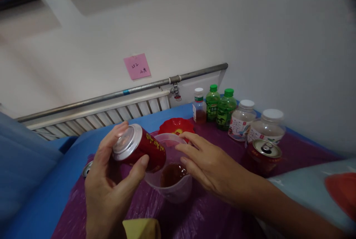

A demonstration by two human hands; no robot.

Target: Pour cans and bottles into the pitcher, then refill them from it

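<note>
My left hand [111,179] has the red can [140,149] wrapped between thumb and fingers, gripped round the body so the base end faces me and the mouth end tips down and away over the clear plastic cup [169,172]; that tilt puts the opening above the cup's rim, looks like a pour angle. Dark reddish liquid sits in the bottom of the cup, level low. My right hand [211,164] is flat with fingers stretched and slightly spread, fingertips touching the cup's right wall, gripping nothing, just bracing it so a light cup doesn't slide on the purple plastic sheet [200,213]. Cup sits near centre of the table, just in front of a red dish [175,124]. Second can [264,154], tab already opened, stands upright to the right, apart from the cup. Far right, along the wall: a small brown bottle [199,106], two green bottles [219,108], two white-capped jars [254,124], all upright and out of arm sweep. Yellow cloth [141,228] at the near edge. Can't tell whether liquid is actually leaving the can.
</note>
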